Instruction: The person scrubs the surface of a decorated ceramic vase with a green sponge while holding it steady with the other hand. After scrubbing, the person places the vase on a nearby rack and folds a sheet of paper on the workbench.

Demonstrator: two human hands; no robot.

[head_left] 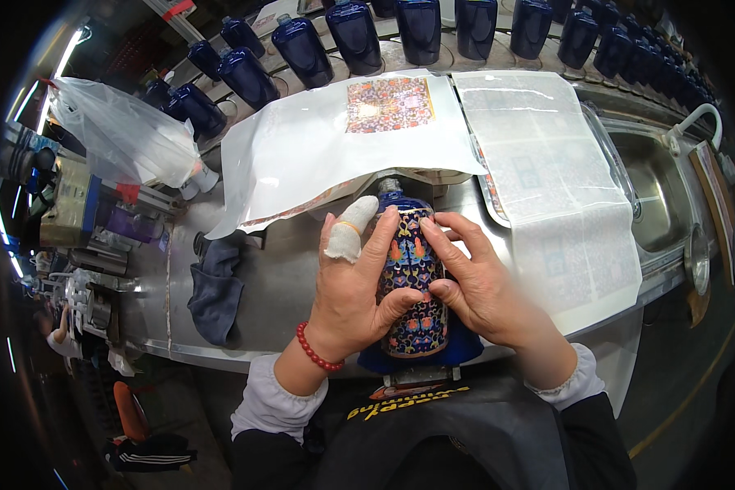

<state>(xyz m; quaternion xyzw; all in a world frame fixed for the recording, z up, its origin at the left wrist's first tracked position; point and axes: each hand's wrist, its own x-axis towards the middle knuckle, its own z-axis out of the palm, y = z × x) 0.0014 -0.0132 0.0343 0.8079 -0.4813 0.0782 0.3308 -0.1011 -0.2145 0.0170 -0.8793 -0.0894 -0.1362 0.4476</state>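
A dark blue glass bottle (413, 278) lies in front of me with its neck pointing away. Its upper face carries a colourful floral decal (408, 314). My left hand (359, 273), one finger wrapped in white cloth with a yellow band, rests its fingertips and thumb along the left side of the decal. From the right, my right hand (478, 282) presses index finger and thumb on the decal's other side. Both hands have their fingers spread over the bottle. Under its near end is a blue cloth (465, 347); what supports the bottle is mostly hidden.
Beyond my hands lies a white sheet (302, 147) with one printed floral panel, beside a translucent sheet (547, 188). Several blue bottles (420, 33) line the far side. A sink (649, 192) is at right, a dark cloth (215, 294) and plastic bag (118, 131) at left.
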